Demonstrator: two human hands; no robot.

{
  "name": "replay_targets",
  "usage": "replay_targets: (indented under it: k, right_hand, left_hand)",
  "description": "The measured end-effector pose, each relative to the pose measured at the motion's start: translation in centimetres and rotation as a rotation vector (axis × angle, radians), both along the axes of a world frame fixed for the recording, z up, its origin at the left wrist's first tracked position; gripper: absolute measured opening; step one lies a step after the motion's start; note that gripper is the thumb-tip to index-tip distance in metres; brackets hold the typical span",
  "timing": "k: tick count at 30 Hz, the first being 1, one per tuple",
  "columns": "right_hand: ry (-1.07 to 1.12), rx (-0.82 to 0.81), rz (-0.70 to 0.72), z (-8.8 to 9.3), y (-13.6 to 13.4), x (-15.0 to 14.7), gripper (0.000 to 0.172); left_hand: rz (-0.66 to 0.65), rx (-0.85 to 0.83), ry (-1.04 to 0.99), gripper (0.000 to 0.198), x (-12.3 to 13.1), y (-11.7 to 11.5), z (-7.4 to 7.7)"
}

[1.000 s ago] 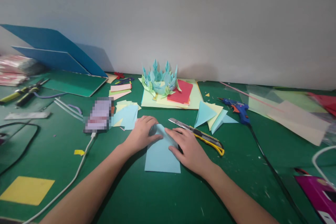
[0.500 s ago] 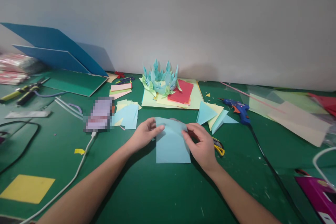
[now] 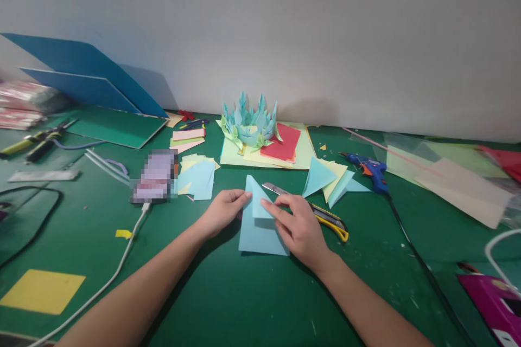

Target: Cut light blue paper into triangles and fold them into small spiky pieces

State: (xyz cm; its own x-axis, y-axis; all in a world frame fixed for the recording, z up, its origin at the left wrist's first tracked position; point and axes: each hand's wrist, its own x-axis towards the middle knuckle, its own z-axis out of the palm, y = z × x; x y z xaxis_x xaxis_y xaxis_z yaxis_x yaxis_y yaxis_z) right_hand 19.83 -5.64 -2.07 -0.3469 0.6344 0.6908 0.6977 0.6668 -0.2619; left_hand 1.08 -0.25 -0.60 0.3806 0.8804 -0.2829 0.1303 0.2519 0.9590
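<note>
A light blue sheet of paper [image 3: 258, 236] is held between both hands above the green table, its top right corner bent over toward me. My left hand [image 3: 226, 210] pinches its left edge, thumb in front and the fingers partly hidden behind. On the folded-over flap, my right hand [image 3: 299, 225] is closed with its fingertips on the paper. Just behind the right hand lies a yellow and black utility knife [image 3: 331, 221] with its blade out. Folded blue and yellow paper triangles [image 3: 321, 178] rest beyond it.
A blue paper crown [image 3: 249, 126] stands on stacked coloured sheets [image 3: 228, 158] near the wall. A blue glue gun [image 3: 372, 169] with a black cord lies right. Left are a phone [image 3: 154, 176] on a white cable, cut papers [image 3: 203, 181] and pliers [image 3: 44, 141].
The paper's top right corner has been folded down and to the left. My right hand moved inward and toward me with it, uncovering more of the utility knife.
</note>
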Motion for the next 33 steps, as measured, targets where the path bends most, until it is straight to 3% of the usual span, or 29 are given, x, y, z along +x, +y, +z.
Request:
replay_targets:
  k: [4, 10, 14, 19, 23, 33]
  right_hand:
    - [-0.104, -0.028, 0.044, 0.1, 0.0, -0.4, 0.036]
    - [-0.138, -0.143, 0.081, 0.2, -0.1, -0.5, 0.034]
    - [0.082, -0.308, 0.175, 0.2, -0.2, -0.4, 0.035]
    - [0.626, -0.617, 0.070, 0.0, 0.2, -0.3, 0.028]
    - [0.641, -0.934, 0.096, 0.4, 0.4, -0.2, 0.030]
    - [0.741, -1.091, 0.074, 0.9, 0.6, -0.1, 0.032]
  left_hand:
    - [0.044, -0.049, -0.047, 0.054, 0.1, -0.1, 0.0]
    - [-0.052, -0.010, -0.035, 0.051, 0.4, -0.5, 0.3]
    - [-0.050, -0.031, -0.043, 0.046, 0.5, -0.5, 0.1]
    - [-0.042, -0.097, -0.116, 0.044, 0.5, -0.6, 0.3]
    - [-0.037, -0.068, -0.138, 0.039, 0.8, -0.9, 0.4]
    - [-0.098, -0.006, -0.164, 0.033, 1.5, -1.3, 0.2]
